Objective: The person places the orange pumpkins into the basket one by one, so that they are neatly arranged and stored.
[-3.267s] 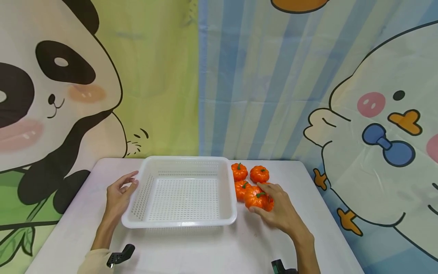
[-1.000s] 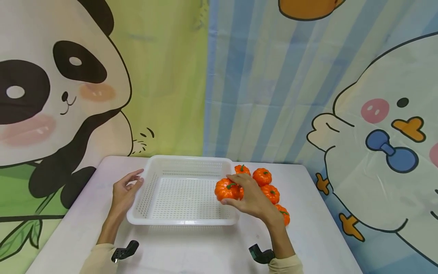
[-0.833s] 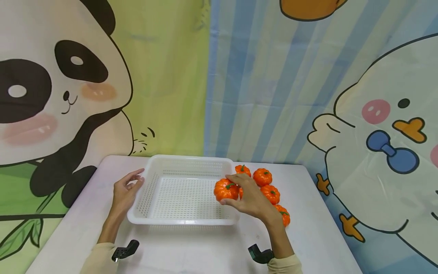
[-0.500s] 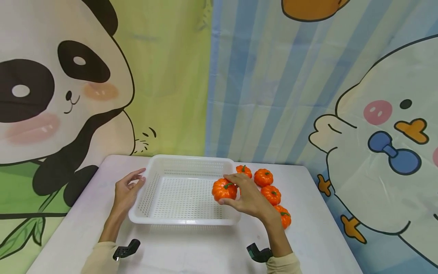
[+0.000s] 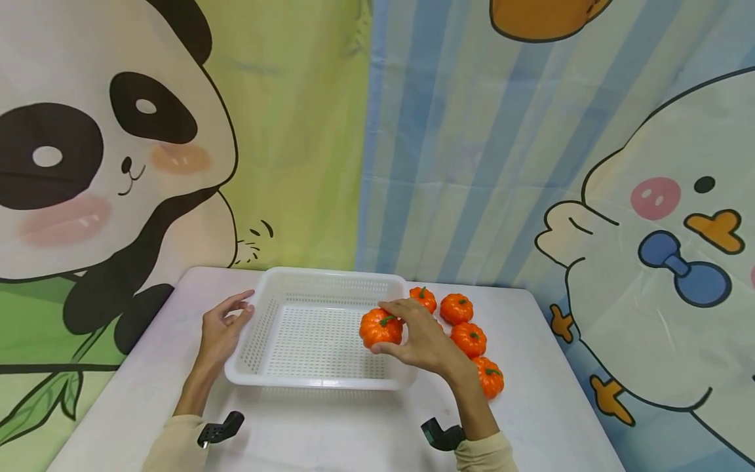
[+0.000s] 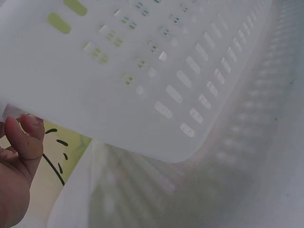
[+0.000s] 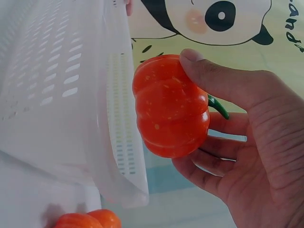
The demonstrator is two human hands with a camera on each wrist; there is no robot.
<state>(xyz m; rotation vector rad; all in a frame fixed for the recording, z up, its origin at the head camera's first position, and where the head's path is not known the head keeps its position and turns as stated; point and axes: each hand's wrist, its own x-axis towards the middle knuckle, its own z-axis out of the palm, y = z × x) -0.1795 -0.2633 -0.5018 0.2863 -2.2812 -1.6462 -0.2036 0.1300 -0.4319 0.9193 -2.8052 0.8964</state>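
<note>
The right hand [image 5: 427,341] clamped a glossy orange, ribbed, green-stemmed pumpkin [image 5: 379,328] above the right half of a white rectangular perforated plastic basket [image 5: 321,382], near the white tabletop's [image 5: 330,439] far edge. Pinched only by its slick-looking sides, it risked slipping out and bouncing. The left hand [image 5: 221,328] lay at the basket's left rim, its hold impossible to tell; if loose, a knock might have shoved the basket toward the tabletop's right edge, into the other glossy orange pumpkins [image 5: 468,339].
</note>
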